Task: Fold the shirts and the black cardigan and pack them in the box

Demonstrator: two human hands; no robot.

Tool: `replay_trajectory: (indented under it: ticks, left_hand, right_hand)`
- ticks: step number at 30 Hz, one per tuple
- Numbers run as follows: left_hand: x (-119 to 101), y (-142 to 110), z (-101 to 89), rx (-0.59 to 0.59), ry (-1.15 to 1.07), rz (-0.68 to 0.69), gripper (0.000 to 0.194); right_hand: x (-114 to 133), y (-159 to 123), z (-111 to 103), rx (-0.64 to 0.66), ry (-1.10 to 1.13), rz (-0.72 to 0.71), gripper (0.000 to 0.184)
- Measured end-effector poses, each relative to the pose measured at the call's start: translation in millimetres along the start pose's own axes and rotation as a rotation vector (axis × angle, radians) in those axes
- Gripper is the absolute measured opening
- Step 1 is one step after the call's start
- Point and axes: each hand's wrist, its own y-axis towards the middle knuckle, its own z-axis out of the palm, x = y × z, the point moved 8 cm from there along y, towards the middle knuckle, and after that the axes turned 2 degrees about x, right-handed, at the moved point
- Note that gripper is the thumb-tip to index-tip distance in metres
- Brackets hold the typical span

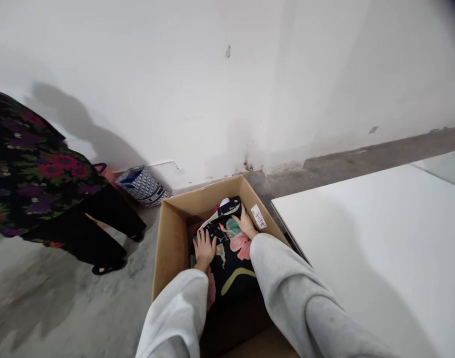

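Inside the cardboard box, the left hand lies on the folded black floral fabric with fingers spread, apparently to keep it flat, with a little room to the box's left wall and a dark gap toward the near end. The right hand, thumb apart from its fingers, meets the fabric's far right edge close to the labelled wall, though whether it pinches cannot be told; beyond are a white desk and a person
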Motion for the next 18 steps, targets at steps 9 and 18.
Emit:
replay_trajectory:
  ticks: [9, 18]
  left_hand:
    - [-33.9, -4.1, -10.8, -0.086, 0.062, 0.113, 0.059]
    - [-167.7, 11.8, -42.8, 0.042, 0.049, 0.589, 0.048]
  right_hand:
    - [39.2, -4.6, -22.8, -0.186, -0.151, -0.261, 0.049]
    - [150.0, -40.6, -139.4, -0.278, -0.184, -0.468, 0.036]
